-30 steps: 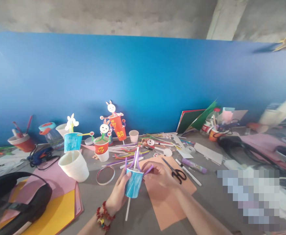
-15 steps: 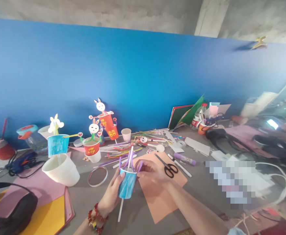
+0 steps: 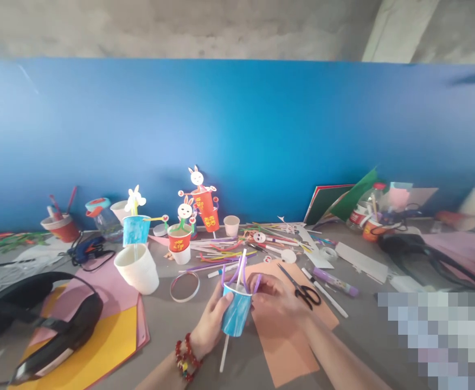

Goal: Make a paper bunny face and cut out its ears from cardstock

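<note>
My left hand (image 3: 211, 325), with a red bead bracelet at the wrist, is wrapped round a blue paper cup (image 3: 236, 313) held above the table. A white straw (image 3: 224, 352) runs through the cup and sticks out below it. Purple pipe cleaners (image 3: 230, 276) curl up from the cup's rim. My right hand (image 3: 276, 295) pinches one purple pipe cleaner at the rim's right side. Under my hands lies an orange paper sheet (image 3: 286, 341).
Black scissors (image 3: 302, 287), a purple glue stick (image 3: 335, 281) and a white pen lie to the right. A tape ring (image 3: 185, 286), a white cup stack (image 3: 137, 268), rabbit cup figures (image 3: 183, 230), loose straws, and black headphones (image 3: 42, 319) on yellow paper sit left.
The view swung right and then back left. My hands keep the blue cup in the same grip, the right fingers still at the pipe cleaner on the rim.
</note>
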A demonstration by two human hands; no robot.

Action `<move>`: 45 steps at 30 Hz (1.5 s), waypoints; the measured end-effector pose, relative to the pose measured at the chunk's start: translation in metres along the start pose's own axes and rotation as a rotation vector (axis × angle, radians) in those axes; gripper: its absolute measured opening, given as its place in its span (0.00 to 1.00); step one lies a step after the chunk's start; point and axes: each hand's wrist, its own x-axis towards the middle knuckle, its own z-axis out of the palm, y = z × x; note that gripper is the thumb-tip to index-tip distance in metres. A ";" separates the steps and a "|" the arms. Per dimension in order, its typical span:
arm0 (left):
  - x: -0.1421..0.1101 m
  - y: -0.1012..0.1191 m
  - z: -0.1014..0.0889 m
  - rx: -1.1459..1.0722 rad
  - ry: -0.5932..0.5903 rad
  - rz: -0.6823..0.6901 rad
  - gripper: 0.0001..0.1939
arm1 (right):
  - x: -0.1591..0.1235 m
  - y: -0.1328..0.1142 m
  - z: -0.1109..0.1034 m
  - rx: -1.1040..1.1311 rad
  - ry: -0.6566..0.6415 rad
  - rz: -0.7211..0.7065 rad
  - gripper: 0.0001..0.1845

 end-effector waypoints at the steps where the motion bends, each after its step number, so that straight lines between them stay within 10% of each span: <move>1: -0.001 0.000 0.000 -0.010 0.009 0.012 0.41 | 0.000 0.000 -0.001 0.004 0.001 -0.005 0.14; 16: 0.006 -0.008 -0.011 0.080 -0.073 0.224 0.24 | 0.004 0.007 -0.008 0.000 0.062 -0.031 0.18; 31: 0.015 0.008 -0.015 0.260 -0.030 0.106 0.29 | 0.007 0.017 -0.010 -0.238 0.159 0.085 0.22; 40: 0.028 0.040 -0.027 0.561 0.157 0.179 0.29 | 0.005 0.007 -0.083 -0.850 0.799 -0.040 0.18; 45: 0.031 0.042 -0.032 0.655 0.166 0.227 0.25 | -0.006 0.003 -0.109 -1.187 0.907 -0.014 0.19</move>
